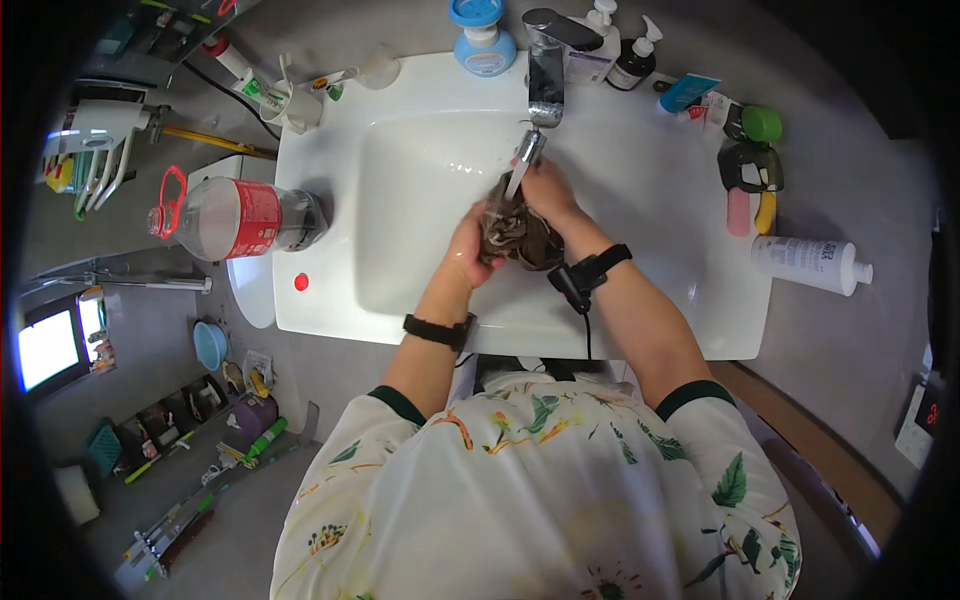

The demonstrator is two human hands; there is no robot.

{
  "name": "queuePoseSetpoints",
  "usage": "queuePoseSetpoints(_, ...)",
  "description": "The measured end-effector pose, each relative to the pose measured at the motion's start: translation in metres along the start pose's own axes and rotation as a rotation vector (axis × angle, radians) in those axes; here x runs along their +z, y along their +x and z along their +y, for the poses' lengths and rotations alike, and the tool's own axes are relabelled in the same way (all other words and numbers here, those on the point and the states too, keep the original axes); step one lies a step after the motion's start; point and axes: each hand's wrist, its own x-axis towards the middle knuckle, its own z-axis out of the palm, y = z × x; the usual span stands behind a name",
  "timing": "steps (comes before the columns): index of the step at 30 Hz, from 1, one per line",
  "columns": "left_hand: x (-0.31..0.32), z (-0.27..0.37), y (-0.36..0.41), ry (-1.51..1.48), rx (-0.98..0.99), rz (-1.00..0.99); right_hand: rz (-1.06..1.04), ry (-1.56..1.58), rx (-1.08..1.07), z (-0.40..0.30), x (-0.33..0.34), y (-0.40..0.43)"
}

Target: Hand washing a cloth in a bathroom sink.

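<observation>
A wet, bunched-up brown cloth (pixel 517 236) is held over the white washbasin (pixel 409 217), under the faucet (pixel 546 90). Water runs from the metal spout extension (pixel 531 147) onto its upper part. My left hand (pixel 468 244) grips the left side of the cloth, thumb towards me. On the far right side, my right hand (pixel 549 189) holds it close beside the stream; some of its fingers are hidden behind the spout and cloth. Each wrist wears a black strap, and a cable hangs from the right one.
A large plastic bottle (pixel 259 219) with a red label lies or leans at the basin's left rim, near a red cap (pixel 301 282). Behind stand a cup (pixel 294 109), a blue dispenser (pixel 485 51) and a dark pump bottle (pixel 632 66). Soap bars (pixel 738 211) and a white bottle (pixel 806 264) line the right.
</observation>
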Motion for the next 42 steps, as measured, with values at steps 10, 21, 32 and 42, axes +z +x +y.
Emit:
queuePoseSetpoints(10,-0.043,0.041,-0.001,0.598,0.392,0.126,-0.419,1.238,0.431,0.015,-0.063,-0.022)
queuePoseSetpoints(21,-0.004,-0.031,0.053,-0.448,0.151,-0.337,0.121,-0.094,-0.039,-0.024,0.005,-0.052)
queuePoseSetpoints(32,-0.062,-0.017,0.083,-0.267,0.258,-0.180,0.061,-0.009,-0.629,-0.020,0.028,-0.078)
queuePoseSetpoints(42,0.004,0.007,0.033,-0.274,0.165,-0.002,0.059,0.090,-0.267,0.003,0.025,-0.048)
